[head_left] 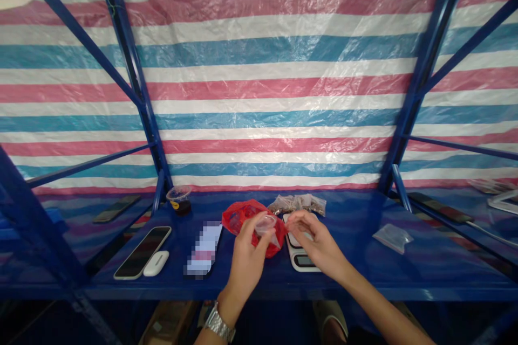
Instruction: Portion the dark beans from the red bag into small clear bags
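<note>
A person stands at a blue metal shelf [364, 269], backed by a sheet of red, white and blue striped plastic [259, 91]. Both bare hands meet near the middle of the shelf surface. The left hand [247, 250], with a metal watch [218, 325] on its wrist, is closed around a small clear plastic bag [267, 225], pinching it between thumb and fingers. The right hand [313, 237], at about three o'clock from the left, has its fingertips pinched at the same bag's edge, so both hands grip it together.

Directly behind the bag, touching the left hand, lies a crumpled red plastic bag [240, 216]. Under the right hand sits a small white scale [301, 260]. At twelve o'clock from the hands, near the back, lies a pile of small clear packets [299, 204] with dark contents.

At nine o'clock lie a blurred flat item [202, 250], then a white case [156, 263] just beside a dark phone [142, 252]. At eleven o'clock stands a clear cup [179, 199] of dark liquid. At three o'clock, well apart, lies an empty clear bag [392, 237].
</note>
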`<state>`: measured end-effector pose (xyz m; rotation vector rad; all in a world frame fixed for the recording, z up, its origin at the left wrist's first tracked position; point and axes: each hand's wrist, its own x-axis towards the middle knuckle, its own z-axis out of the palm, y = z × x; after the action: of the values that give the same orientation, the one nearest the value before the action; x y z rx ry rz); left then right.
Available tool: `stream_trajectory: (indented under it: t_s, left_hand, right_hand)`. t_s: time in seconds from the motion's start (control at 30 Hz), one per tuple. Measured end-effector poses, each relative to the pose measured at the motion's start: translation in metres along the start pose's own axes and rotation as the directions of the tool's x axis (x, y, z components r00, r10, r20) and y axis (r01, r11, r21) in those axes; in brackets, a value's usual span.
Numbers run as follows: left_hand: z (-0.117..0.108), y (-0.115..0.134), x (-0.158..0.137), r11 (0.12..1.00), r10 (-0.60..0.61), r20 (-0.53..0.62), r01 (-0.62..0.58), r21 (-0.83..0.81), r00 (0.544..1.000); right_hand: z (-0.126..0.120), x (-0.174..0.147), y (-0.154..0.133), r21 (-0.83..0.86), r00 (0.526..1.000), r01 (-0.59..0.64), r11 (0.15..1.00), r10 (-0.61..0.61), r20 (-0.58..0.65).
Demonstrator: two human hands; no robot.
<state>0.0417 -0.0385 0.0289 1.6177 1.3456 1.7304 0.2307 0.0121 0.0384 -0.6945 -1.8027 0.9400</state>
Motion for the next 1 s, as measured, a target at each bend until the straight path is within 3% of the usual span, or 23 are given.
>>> stream_trajectory:
  t_s: [0.07, 0.13, 0.2, 0.3, 0.37, 0.57, 0.63, 0.7, 0.83, 0.9, 1.0]
  left_hand:
    - [-0.012, -0.005, 0.007, 0.992, -0.106, -0.101, 0.098, -0.078, 0.989]
    - [-0.023, -0.011, 0.011, 0.977, -0.192, -0.112, 0.179, -0.115, 0.975]
    - [-0.029, -0.018, 0.009, 0.959, -0.276, -0.002, 0.275, -0.074, 0.961]
    - [-0.029, -0.029, 0.000, 0.930, -0.366, 0.217, 0.364, 0.048, 0.905]
    - [-0.025, -0.037, -0.007, 0.924, -0.383, 0.276, 0.373, 0.090, 0.882]
    - [-0.018, -0.045, -0.004, 0.882, -0.462, 0.294, 0.468, 0.053, 0.837]
    - [-0.018, -0.042, 0.002, 0.874, -0.475, 0.255, 0.485, 0.027, 0.842]
    - [-0.018, -0.037, 0.008, 0.889, -0.449, 0.161, 0.457, -0.017, 0.879]
    - [-0.019, -0.033, 0.012, 0.967, -0.250, -0.117, 0.253, 0.016, 0.961]
    - [-0.020, -0.034, 0.007, 0.974, -0.187, -0.104, 0.198, 0.109, 0.977]
    - [-0.020, -0.036, -0.005, 0.935, -0.297, 0.107, 0.266, 0.234, 0.949]
  right_hand:
    - [0.007, 0.012, 0.002, -0.223, 0.993, 0.095, 0.970, -0.075, 0.096]
    - [0.015, 0.025, 0.007, -0.414, 0.970, 0.187, 0.891, -0.101, 0.221]
    - [0.023, 0.036, 0.016, -0.575, 0.947, 0.247, 0.780, -0.067, 0.316]
    - [0.031, 0.045, 0.030, -0.744, 0.918, 0.300, 0.597, 0.032, 0.396]
    - [0.032, 0.047, 0.035, -0.764, 0.890, 0.366, 0.531, 0.042, 0.455]
    - [0.019, 0.058, 0.025, -0.650, 0.749, 0.605, 0.459, -0.053, 0.660]
    - [0.014, 0.069, 0.014, -0.661, 0.751, 0.624, 0.417, -0.085, 0.655]
    - [0.011, 0.080, 0.002, -0.681, 0.768, 0.618, 0.391, -0.119, 0.629]
    - [0.009, 0.088, -0.017, -0.719, 0.793, 0.602, 0.349, -0.150, 0.591]
    - [0.010, 0.084, -0.019, -0.743, 0.810, 0.575, 0.341, -0.110, 0.576]
    - [0.013, 0.075, -0.010, -0.728, 0.782, 0.557, 0.399, 0.044, 0.622]
